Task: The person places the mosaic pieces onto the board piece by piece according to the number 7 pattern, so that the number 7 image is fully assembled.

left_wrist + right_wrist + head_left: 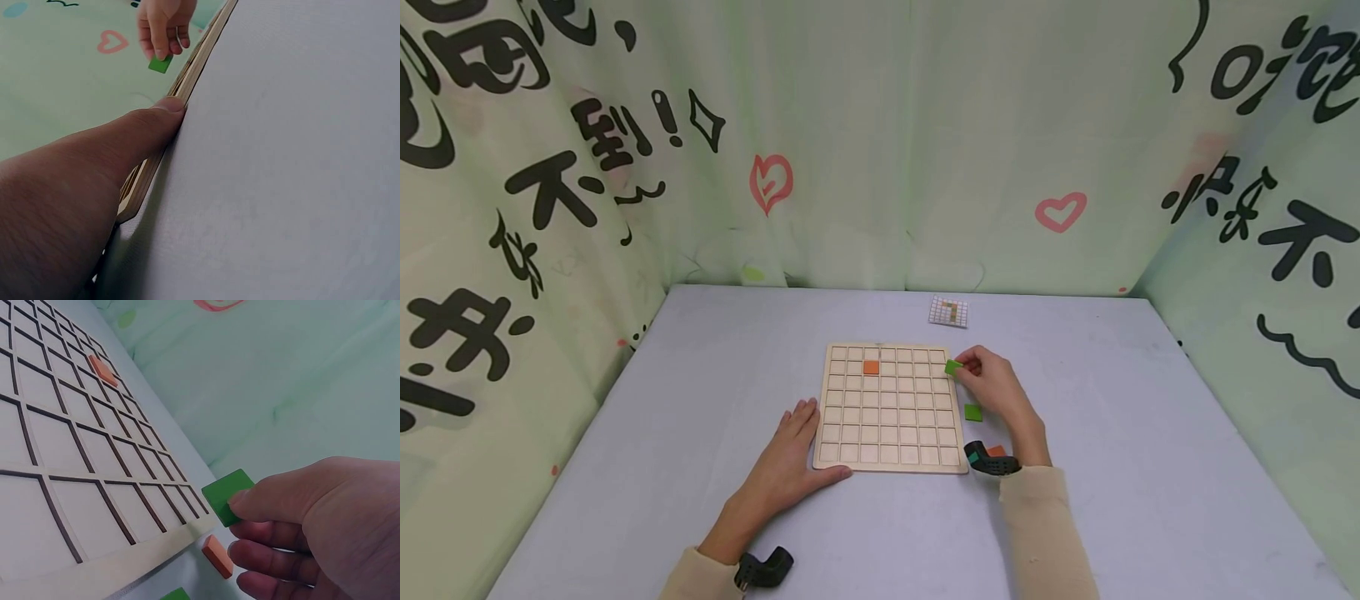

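Note:
A wooden grid board [889, 471] lies on the table. My left hand [786, 454] rests at its near left corner, fingers along the left side. The left thumb [140, 134] touches the near edge. Between thumb and fingers my right hand [996, 387] pinches a green square tile [226, 495], held above the board's right edge. An orange tile [871, 367] sits in a cell of the second row from the far side. Right of the board lie another green tile [973, 412] and an orange tile [996, 451] partly hidden by the wrist camera.
A small card with a grid pattern [948, 312] lies beyond the board. In the right wrist view an orange tile [217, 556] lies beside the board below the fingers. Printed curtains [910, 167] surround the white table [737, 333] at the back and sides.

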The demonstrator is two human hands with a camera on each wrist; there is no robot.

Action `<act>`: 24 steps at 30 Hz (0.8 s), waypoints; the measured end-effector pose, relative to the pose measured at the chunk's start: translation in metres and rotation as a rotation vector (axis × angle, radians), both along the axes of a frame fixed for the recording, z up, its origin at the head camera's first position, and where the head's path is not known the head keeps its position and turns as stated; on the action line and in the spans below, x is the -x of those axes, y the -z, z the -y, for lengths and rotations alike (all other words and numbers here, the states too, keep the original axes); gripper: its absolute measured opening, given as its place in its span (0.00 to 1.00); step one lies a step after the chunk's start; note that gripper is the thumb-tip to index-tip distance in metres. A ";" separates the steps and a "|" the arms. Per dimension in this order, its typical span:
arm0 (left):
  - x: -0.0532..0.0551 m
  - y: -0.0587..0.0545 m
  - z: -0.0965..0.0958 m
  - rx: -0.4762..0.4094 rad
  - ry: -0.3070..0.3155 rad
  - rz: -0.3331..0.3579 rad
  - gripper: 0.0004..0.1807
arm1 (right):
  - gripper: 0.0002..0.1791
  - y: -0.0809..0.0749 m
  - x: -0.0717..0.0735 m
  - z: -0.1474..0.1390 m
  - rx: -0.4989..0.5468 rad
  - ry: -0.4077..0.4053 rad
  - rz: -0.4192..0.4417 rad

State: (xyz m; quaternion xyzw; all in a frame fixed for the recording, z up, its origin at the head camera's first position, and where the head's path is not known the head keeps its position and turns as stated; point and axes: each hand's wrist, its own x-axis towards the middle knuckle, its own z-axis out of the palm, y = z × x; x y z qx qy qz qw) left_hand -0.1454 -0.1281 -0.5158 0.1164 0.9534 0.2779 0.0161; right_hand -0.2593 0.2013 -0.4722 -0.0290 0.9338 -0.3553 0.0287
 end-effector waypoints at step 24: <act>0.001 0.002 0.000 0.003 0.000 -0.001 0.59 | 0.13 0.001 -0.001 0.021 0.065 -0.084 -0.054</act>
